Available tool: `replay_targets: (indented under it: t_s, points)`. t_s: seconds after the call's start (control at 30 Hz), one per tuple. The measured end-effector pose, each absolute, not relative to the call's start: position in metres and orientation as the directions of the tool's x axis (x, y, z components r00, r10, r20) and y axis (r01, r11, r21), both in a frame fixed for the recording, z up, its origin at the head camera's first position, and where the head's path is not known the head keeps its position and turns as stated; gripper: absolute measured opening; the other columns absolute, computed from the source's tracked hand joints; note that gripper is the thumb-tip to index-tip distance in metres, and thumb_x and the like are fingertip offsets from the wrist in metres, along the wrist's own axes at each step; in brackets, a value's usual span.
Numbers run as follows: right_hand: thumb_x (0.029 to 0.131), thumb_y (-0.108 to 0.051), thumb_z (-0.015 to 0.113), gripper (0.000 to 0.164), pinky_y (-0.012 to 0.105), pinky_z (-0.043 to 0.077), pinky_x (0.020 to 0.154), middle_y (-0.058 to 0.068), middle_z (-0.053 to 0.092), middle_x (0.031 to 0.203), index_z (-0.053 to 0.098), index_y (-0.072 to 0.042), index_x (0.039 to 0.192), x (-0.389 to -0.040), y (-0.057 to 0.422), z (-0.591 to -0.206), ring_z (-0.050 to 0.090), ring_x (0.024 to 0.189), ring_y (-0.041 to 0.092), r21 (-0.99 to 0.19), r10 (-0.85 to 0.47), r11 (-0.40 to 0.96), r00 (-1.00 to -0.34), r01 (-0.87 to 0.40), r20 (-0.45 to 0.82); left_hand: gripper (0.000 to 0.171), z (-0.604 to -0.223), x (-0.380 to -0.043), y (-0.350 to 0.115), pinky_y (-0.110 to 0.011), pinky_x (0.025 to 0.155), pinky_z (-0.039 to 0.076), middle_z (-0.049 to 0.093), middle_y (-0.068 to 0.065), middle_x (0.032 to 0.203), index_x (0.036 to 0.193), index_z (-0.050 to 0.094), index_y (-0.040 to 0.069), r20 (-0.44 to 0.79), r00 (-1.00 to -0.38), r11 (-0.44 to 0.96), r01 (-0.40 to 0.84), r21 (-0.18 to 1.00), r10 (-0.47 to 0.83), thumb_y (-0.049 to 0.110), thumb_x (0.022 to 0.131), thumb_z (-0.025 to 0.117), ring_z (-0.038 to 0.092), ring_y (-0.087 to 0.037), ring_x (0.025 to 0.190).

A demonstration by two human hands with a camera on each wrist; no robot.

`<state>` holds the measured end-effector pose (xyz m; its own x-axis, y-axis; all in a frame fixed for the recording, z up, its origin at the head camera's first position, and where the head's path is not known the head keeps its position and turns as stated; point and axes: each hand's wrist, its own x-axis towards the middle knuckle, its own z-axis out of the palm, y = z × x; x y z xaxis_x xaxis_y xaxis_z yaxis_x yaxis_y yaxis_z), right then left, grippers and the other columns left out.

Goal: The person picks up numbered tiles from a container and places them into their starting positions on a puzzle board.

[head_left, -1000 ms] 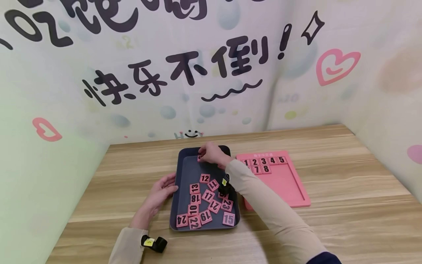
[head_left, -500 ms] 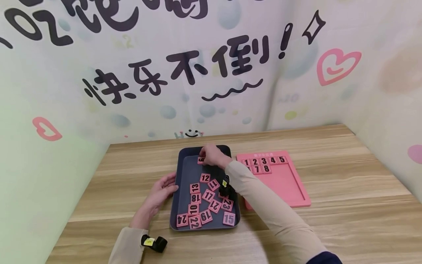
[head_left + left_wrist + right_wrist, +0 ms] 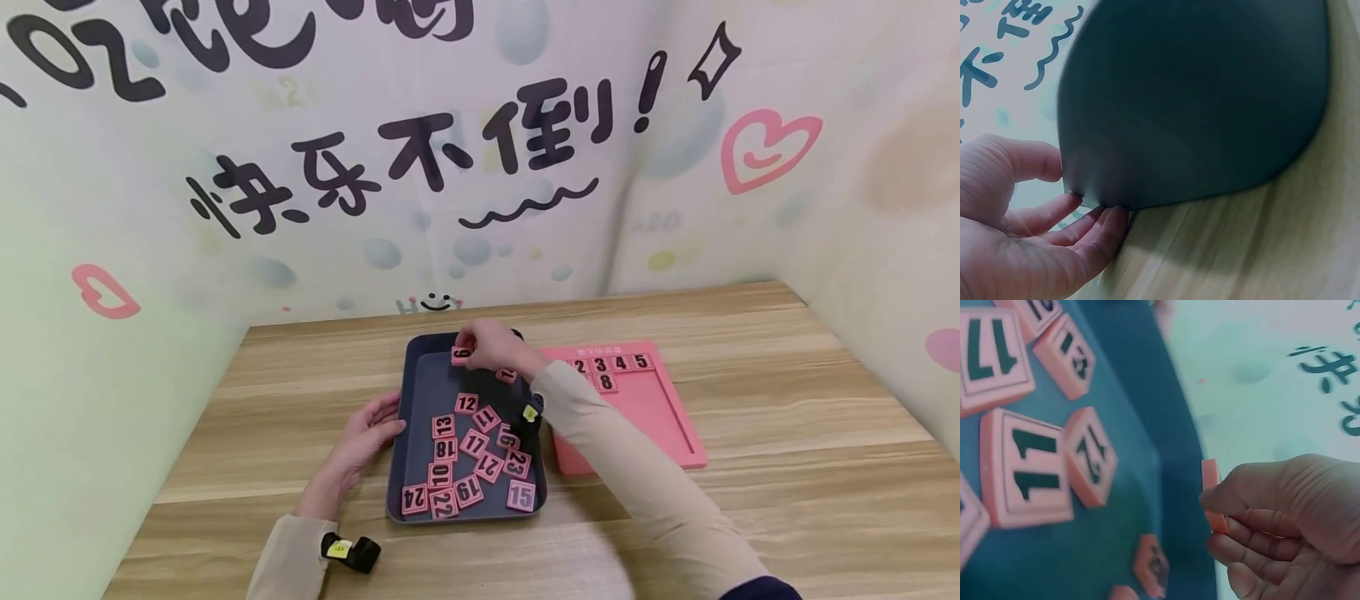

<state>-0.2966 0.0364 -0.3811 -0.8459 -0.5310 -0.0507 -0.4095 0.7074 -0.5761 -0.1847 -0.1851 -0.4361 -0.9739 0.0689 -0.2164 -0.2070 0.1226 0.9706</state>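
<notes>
My right hand (image 3: 491, 343) pinches a pink number tile (image 3: 461, 356) over the far end of the dark tray (image 3: 405, 450); the digit looks like a 9. The right wrist view shows this tile edge-on between thumb and fingers, raised off the tray floor. My left hand (image 3: 367, 433) rests at the tray's left side, with its fingertips touching the outer wall in the left wrist view. Several pink tiles lie loose in the tray, among them 12 (image 3: 467, 404), 11 (image 3: 486, 418) and 15 (image 3: 521, 496). Another tile (image 3: 507, 375) lies partly hidden beneath the right hand.
Right of the tray lies a pink board (image 3: 652, 425) with numbered tiles along its upper rows, the tile 5 (image 3: 641, 362) ending the first. The right forearm crosses over the board's left part. A printed cloth (image 3: 525, 250) stands behind the wooden table (image 3: 810, 392).
The right hand has lifted slightly with the pinched tile, and its forearm has shifted right, uncovering tile 16 and another tile in the tray. The left hand and tray look unmoved.
</notes>
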Motion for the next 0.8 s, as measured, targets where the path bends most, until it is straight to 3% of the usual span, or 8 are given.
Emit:
replay_targets:
  t_s: [0.33, 0.47, 0.63, 0.8]
  points:
    - [0.075, 0.001, 0.067, 0.026, 0.033, 0.049, 0.073, 0.008, 0.061, 0.091, 0.065, -0.002, 0.100, -0.278, 0.106, -0.359, 0.055, 0.084, 0.021, -0.644, -0.541, 0.613, -0.837, -0.458, 0.081, 0.054, -0.434, -0.184, -0.183, -0.016, 0.085, 0.043, 0.039, -0.030, 0.138, 0.139, 0.034, -0.008, -0.216, -0.973, 0.109, -0.207, 0.972, 0.078, -0.007, 0.088, 0.051, 0.040, -0.038, 0.126]
    - [0.072, 0.002, 0.066, 0.027, 0.042, 0.049, 0.078, 0.008, 0.062, 0.092, 0.064, 0.000, 0.099, -0.266, 0.140, -0.358, 0.056, 0.088, 0.024, -0.619, -0.558, 0.597, -0.819, -0.511, 0.138, 0.054, -0.436, -0.184, -0.183, -0.024, 0.092, 0.043, 0.039, -0.029, 0.138, 0.139, 0.035, -0.008, -0.220, -0.972, 0.120, -0.210, 0.970, 0.076, -0.007, 0.087, 0.051, 0.040, -0.037, 0.126]
    - [0.072, 0.005, 0.067, 0.029, 0.046, 0.049, 0.079, 0.011, 0.062, 0.093, 0.064, 0.005, 0.101, -0.249, 0.180, -0.365, 0.057, 0.089, 0.026, -0.581, -0.567, 0.628, -0.816, -0.517, 0.113, 0.054, -0.436, -0.185, -0.183, -0.030, 0.097, 0.041, 0.040, -0.028, 0.139, 0.139, 0.035, -0.006, -0.230, -0.970, 0.126, -0.219, 0.967, 0.076, -0.006, 0.088, 0.051, 0.040, -0.036, 0.126]
    - [0.068, 0.008, 0.067, 0.029, 0.044, 0.050, 0.077, 0.012, 0.063, 0.091, 0.063, 0.008, 0.098, -0.237, 0.212, -0.380, 0.059, 0.085, 0.027, -0.559, -0.586, 0.627, -0.801, -0.543, 0.122, 0.054, -0.434, -0.184, -0.184, -0.020, 0.090, 0.043, 0.039, -0.028, 0.139, 0.140, 0.034, -0.007, -0.230, -0.970, 0.125, -0.220, 0.968, 0.075, -0.006, 0.088, 0.051, 0.039, -0.036, 0.126]
